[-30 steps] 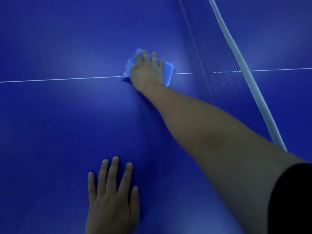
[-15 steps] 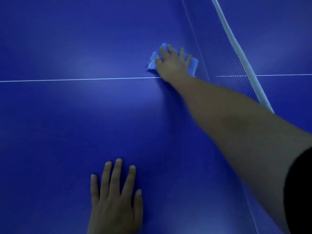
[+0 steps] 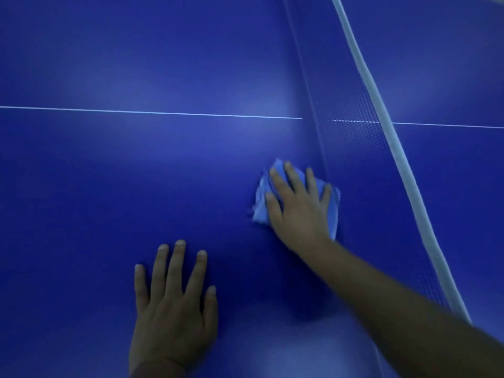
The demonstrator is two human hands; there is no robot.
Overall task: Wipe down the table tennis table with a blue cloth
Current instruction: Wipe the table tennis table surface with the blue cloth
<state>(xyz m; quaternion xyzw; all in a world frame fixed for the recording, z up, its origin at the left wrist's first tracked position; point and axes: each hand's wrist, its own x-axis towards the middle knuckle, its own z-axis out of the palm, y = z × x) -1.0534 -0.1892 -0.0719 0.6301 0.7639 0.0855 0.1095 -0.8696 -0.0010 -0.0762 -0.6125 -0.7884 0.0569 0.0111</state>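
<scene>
While the net (image 3: pixel 362 165) runs just beside, hands flank the cloth (image 3: pixel 261 197).

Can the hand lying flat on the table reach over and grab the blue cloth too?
Probably yes. The left hand rests flat on the table, with only bare tabletop between it and the blue cloth. The right hand presses on most of the cloth, leaving just its left edge to grab.

The blue cloth (image 3: pixel 261 197) is a crumpled light-blue wad lying flat on the bench (image 3: pixel 109 173), a dark blue table tennis top with a thin white centre line, right up against the bottom of the net.
</scene>
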